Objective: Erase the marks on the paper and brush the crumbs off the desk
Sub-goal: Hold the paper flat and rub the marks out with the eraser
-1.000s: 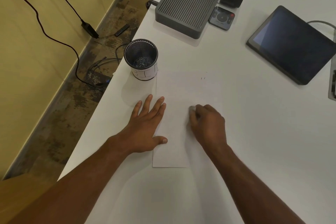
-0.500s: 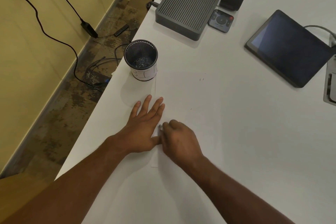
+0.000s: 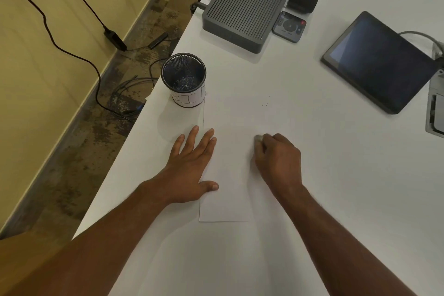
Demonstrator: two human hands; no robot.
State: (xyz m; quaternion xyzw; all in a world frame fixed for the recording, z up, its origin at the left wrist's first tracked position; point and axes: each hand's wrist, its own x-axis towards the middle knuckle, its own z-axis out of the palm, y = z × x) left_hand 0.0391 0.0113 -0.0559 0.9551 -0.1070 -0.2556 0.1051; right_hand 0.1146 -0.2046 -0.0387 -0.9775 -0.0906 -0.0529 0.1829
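Observation:
A white sheet of paper [image 3: 230, 127] lies on the white desk [image 3: 336, 175], its left and bottom edges faintly visible. Small dark pencil marks [image 3: 265, 104] show near its top right. My left hand [image 3: 192, 166] rests flat with fingers spread on the paper's left edge, holding it down. My right hand [image 3: 278, 161] has its fingers curled round a small grey eraser [image 3: 258, 138], whose tip pokes out at the fingertips and presses on the middle of the paper, below the marks.
A black mesh pen cup [image 3: 185, 79] stands at the paper's top left corner, close to the desk's left edge. Further back sit a grey ribbed box [image 3: 245, 9], a small remote [image 3: 289, 26] and a dark tablet [image 3: 382, 60].
My right hand with the eraser swept left to beside my left thumb, then back right and up to mid-paper. My left hand has stayed in place.

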